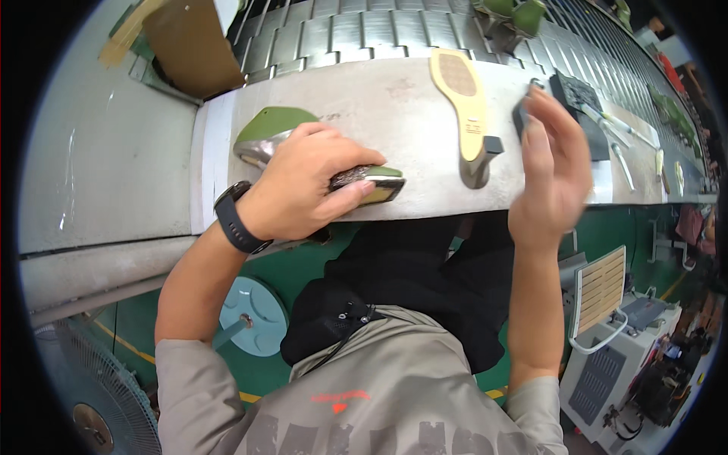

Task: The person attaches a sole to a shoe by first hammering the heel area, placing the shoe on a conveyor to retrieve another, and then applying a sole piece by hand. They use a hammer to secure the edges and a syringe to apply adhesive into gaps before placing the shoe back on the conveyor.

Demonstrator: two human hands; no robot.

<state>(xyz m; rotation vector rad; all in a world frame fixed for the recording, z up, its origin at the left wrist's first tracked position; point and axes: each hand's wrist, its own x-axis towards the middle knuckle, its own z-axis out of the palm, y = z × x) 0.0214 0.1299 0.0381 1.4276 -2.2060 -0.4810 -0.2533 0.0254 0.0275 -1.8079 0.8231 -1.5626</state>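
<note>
My left hand (307, 182), with a black watch on its wrist, is closed around a shoe on its last over the near edge of the bench. The shoe's dark-trimmed end (371, 186) sticks out past my thumb and fingers. A green and silver piece (265, 133) shows behind the hand; whether it belongs to the same shoe is hidden. My right hand (553, 167) is raised, slightly blurred, its fingers stretched upward and nothing visible in them. Between the hands lies a cream shoe sole (461, 98) with a grey block heel (479, 163).
Behind the bench (364, 98) runs a slatted metal conveyor (364, 34) with green shoe lasts (523, 15) on it. A dark block (580, 114) and several brushes (622, 133) lie at the right. A fan (98, 387) and a round blue stool (254, 315) stand below left.
</note>
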